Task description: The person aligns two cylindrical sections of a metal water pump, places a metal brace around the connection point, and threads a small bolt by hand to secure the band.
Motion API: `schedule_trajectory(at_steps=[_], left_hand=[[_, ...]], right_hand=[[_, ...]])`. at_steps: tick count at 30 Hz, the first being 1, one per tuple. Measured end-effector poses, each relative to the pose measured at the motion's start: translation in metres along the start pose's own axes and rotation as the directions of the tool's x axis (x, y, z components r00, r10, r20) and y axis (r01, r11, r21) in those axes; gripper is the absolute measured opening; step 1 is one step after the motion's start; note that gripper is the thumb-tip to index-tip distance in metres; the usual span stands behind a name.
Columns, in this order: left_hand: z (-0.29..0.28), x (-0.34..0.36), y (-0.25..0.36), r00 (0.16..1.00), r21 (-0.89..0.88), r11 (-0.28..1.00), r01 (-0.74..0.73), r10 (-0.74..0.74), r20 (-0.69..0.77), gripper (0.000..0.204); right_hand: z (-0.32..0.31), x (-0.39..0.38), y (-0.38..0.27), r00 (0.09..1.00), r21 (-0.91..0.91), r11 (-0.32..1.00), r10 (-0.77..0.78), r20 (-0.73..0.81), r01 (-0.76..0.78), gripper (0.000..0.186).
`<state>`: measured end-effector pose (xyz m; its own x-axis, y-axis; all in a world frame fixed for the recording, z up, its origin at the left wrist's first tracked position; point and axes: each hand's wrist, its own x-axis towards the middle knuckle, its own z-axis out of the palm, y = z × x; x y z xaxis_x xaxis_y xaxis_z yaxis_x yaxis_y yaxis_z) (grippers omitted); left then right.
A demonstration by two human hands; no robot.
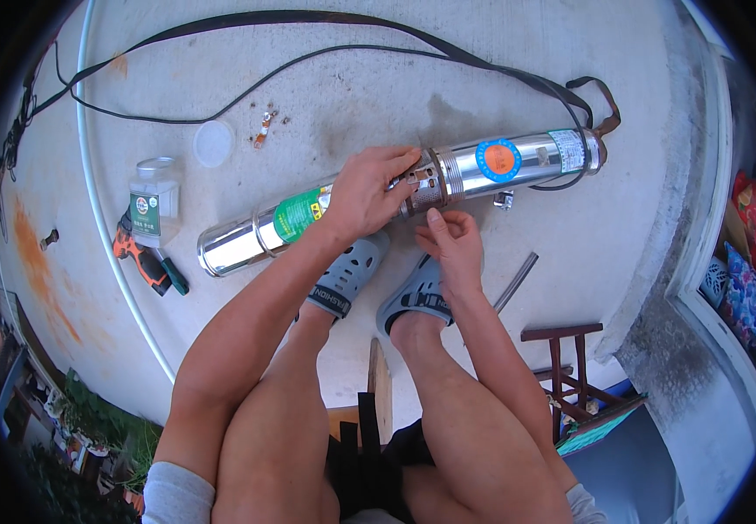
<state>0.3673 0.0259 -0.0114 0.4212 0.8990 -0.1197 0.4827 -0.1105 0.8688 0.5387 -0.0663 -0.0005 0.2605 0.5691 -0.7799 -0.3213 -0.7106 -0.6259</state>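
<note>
A long shiny steel submersible pump (531, 160) lies slantwise on the concrete, its right end farther away. It bears a green label, a round blue-and-orange sticker and a white plate. My left hand (367, 194) grips its middle, fingers bent over the perforated strainer (428, 185). Just below the strainer is my right hand (455, 247), fingers curled and the thumb close to the metal. Whatever sits between those fingers, if anything, is too small to make out. A small shiny metal fitting (504, 200) lies against the near side of the pump, right of my right hand.
Black cable (299, 59) arcs behind the pump; a white hose (99, 210) runs along the left. Nearby are an orange-black power drill (140, 260), a clear jar (167, 205), its lid (213, 143) and small screws (264, 127). A metal rod (518, 281) and a folding stool (574, 371) are at right.
</note>
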Motion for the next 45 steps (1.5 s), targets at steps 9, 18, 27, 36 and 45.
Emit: schedule_trajectory(at_steps=[9, 18, 27, 36, 45], left_hand=[[0.001, 0.002, 0.006, 1.0, -0.003, 1.0, 0.015, -0.015, 0.022, 0.045], [0.002, -0.007, 0.001, 0.988, 0.177, 0.972, -0.157, 0.155, 0.023, 0.047], [-0.001, -0.01, 0.003, 0.988, 0.211, 0.966, -0.15, 0.135, 0.081, 0.064], [-0.001, -0.01, 0.004, 0.986, 0.239, 0.957, -0.165, 0.155, 0.059, 0.058], [0.008, -0.008, 0.003, 0.994, 0.214, 0.972, -0.098, 0.106, -0.025, 0.047]], right_hand=[[0.013, 0.02, 0.005, 0.984, 0.282, 0.956, 0.027, 0.178, -0.077, 0.052], [0.016, 0.027, 0.013, 0.976, 0.37, 0.923, 0.026, 0.215, -0.106, 0.053], [0.013, 0.022, 0.01, 0.948, 0.43, 0.892, -0.007, 0.32, -0.138, 0.058], [0.016, 0.015, -0.013, 0.944, 0.56, 0.786, 0.089, 0.316, -0.262, 0.062], [0.026, 0.016, -0.024, 0.952, 0.54, 0.796, 0.146, 0.269, -0.274, 0.049]])
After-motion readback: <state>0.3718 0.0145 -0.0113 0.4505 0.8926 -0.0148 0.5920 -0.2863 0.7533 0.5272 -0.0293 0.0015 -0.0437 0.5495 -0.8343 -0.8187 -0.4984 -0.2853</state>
